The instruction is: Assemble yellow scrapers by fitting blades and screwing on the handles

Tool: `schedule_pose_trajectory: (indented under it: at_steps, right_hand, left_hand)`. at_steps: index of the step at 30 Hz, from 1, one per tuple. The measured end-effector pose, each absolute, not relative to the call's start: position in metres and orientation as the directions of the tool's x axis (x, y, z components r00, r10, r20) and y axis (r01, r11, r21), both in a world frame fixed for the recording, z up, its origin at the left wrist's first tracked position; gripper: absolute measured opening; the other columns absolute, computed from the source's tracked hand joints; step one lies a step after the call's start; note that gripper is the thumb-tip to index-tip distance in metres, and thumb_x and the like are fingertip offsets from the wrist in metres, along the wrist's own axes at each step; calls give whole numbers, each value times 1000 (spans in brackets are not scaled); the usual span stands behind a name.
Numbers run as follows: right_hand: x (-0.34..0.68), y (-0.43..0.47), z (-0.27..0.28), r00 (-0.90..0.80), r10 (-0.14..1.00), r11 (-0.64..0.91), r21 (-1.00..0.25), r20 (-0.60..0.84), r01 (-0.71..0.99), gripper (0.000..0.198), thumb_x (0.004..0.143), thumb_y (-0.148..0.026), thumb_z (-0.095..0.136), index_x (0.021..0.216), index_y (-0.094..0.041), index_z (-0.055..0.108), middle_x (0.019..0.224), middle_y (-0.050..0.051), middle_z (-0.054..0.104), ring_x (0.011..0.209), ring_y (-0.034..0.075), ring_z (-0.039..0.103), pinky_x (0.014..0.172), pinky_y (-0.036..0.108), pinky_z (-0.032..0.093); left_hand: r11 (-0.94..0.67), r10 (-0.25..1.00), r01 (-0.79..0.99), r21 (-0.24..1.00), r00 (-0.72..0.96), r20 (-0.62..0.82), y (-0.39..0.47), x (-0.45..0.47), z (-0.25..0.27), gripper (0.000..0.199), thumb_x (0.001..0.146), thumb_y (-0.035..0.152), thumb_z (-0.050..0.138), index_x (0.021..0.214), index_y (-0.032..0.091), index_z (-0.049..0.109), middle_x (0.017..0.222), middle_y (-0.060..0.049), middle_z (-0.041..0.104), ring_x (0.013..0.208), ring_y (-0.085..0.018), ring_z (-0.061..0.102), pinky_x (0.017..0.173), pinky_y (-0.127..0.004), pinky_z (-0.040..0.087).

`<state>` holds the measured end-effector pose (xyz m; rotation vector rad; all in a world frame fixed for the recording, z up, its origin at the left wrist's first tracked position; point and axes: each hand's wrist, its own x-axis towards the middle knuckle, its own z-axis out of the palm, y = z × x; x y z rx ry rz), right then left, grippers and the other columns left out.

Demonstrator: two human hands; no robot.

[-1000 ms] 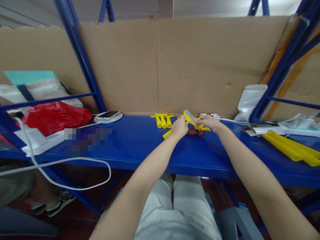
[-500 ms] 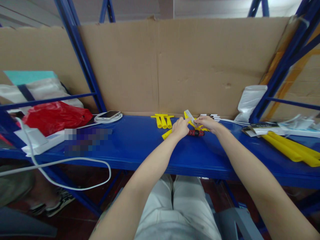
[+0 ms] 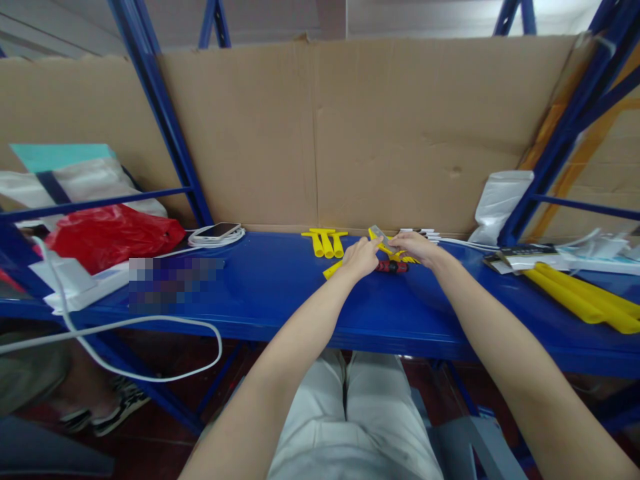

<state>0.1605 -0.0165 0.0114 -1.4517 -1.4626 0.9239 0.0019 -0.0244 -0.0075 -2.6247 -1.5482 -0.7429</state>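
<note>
Three yellow T-shaped pieces (image 3: 327, 243) lie on the far side; right of them, the left hand (image 3: 362, 257) curls round a yellow-and-grey piece (image 3: 379, 234), just beyond a red tool (image 3: 393, 267); the right hand (image 3: 414, 247) pinches its right end. Firm left, light right should keep it aligned.

A red plastic bag (image 3: 117, 230) lies left of a phone (image 3: 220, 231) resting on a coiled white cable (image 3: 237, 236).

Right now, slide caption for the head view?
Left hand and right hand on a yellow-and-grey piece over a blue work surface, three yellow T-shaped parts lying to the left.
</note>
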Motion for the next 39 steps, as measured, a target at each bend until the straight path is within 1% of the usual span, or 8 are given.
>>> schedule_pose_trajectory:
  at_steps: [8, 14, 20, 25, 33, 39]
  right_hand:
    - [162, -18, 14, 35, 997, 47, -933, 63, 358, 12, 74, -11, 58, 63, -13, 58, 63, 3, 58, 58, 9, 52, 53, 20, 39]
    - [161, -18, 17, 64, 995, 57, -963, 76, 265, 11, 75, -17, 57, 64, -16, 56, 62, 1, 56, 57, 10, 49, 52, 21, 39]
    - [161, -10, 12, 126, 985, 81, -964, 116, 253, 9, 76, -19, 55, 67, -17, 54, 55, -2, 52, 50, 8, 46, 49, 20, 35]
    - [161, -9, 10, 114, 988, 74, -966, 105, 247, 10, 76, -18, 52, 66, -17, 52, 53, -2, 53, 49, 9, 47, 51, 22, 38]
    - [159, -8, 9, 140, 983, 86, -974, 118, 212, 14, 73, -17, 53, 62, -19, 45, 50, -3, 49, 46, 8, 45, 48, 21, 36]
    - [159, -8, 10, 161, 980, 85, -981, 113, 172, 13, 70, -17, 58, 62, -18, 48, 51, -4, 49, 47, 9, 45, 51, 22, 38]
  left_hand:
    - [-531, 811, 815, 234, 408, 419, -22, 1, -8, 42, 92, 23, 33, 131, 29, 46, 113, -7, 56, 109, -22, 54, 89, -33, 43]
    - [-551, 807, 791, 265, 426, 409, -29, 6, -4, 41, 92, 25, 36, 131, 31, 46, 112, -6, 56, 108, -21, 54, 90, -33, 43]
    - [-609, 760, 764, 214, 486, 432, -36, 10, -4, 40, 92, 25, 37, 130, 33, 47, 110, -5, 56, 105, -21, 55, 88, -33, 44]
    - [-644, 733, 745, 171, 537, 417, -38, 11, -3, 41, 91, 25, 40, 130, 33, 46, 111, -5, 56, 106, -21, 55, 88, -32, 44]
    - [-646, 732, 746, 163, 545, 408, -42, 11, -1, 42, 91, 25, 39, 132, 35, 43, 114, -4, 55, 106, -20, 55, 89, -31, 44]
    - [-649, 725, 748, 141, 552, 412, -39, 12, -4, 44, 91, 27, 40, 135, 35, 39, 114, -5, 54, 105, -21, 56, 86, -31, 44]
